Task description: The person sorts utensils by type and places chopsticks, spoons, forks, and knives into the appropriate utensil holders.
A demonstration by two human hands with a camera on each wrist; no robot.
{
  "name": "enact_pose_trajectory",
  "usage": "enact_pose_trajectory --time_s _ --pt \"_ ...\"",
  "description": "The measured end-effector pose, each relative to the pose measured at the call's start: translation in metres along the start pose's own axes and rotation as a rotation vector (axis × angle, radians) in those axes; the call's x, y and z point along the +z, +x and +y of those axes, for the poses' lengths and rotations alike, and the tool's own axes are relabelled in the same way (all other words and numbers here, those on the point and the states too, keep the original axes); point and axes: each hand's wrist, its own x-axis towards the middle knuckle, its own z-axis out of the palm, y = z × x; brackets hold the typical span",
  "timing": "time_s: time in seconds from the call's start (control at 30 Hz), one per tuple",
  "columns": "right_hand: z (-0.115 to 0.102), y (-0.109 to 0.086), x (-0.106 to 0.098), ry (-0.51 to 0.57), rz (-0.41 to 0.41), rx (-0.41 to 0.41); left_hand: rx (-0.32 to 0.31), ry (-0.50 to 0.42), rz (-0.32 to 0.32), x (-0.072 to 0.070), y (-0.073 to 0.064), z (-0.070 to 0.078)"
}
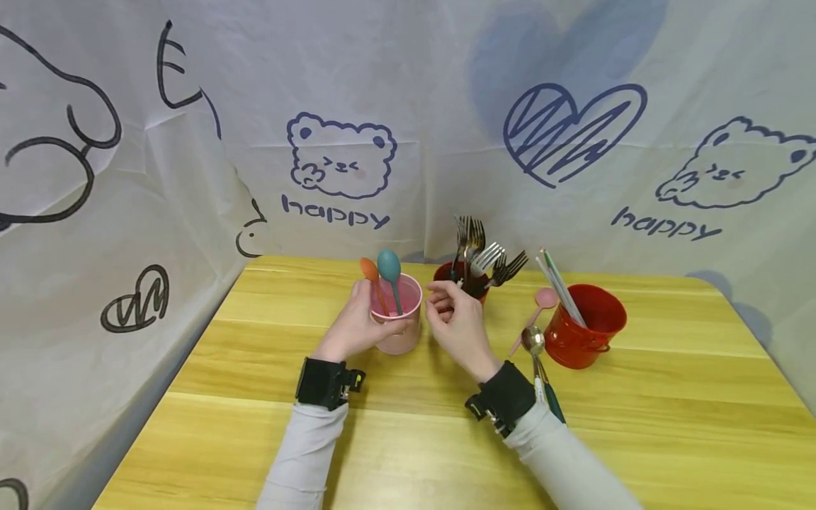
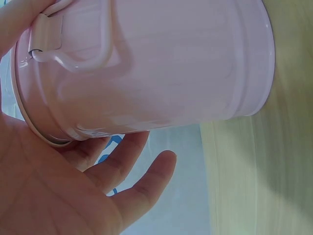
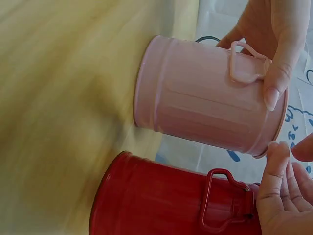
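A pink metal bucket (image 1: 399,341) stands upright with an orange spoon (image 1: 369,269) and a teal spoon (image 1: 389,265) leaning in it. My left hand (image 1: 357,324) grips its side near the rim, thumb at the front and fingers behind; in the left wrist view, the bucket's handle (image 2: 106,36) hangs down. To the right, my right hand (image 1: 460,326) is between this bucket and a red bucket (image 3: 156,200) full of forks (image 1: 487,258). Nothing shows between its loosely bent fingers (image 3: 276,164), whose tips are close to the pink rim.
Farther right, a second red bucket (image 1: 576,347) holds several thin sticks (image 1: 561,287), perhaps chopsticks. Beside it lie a pink spoon (image 1: 545,297) and metal spoons (image 1: 533,340) with white and dark green handles. A white cloth (image 1: 446,142) with drawings hangs behind the wooden table (image 1: 408,439).
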Motion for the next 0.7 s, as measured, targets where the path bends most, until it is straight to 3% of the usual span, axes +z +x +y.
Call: enact_pose_trajectory --time_s 0.37,0.7 --pt "0.007 -0.025 -0.016 -0.029 -0.125 0.074 0.015 0.011 0.008 0.001 0.002 -0.001" --pt "0.021 -0.04 -0.043 -0.187 -0.233 0.141 0.018 0.008 0.011 0.001 0.002 -0.002"
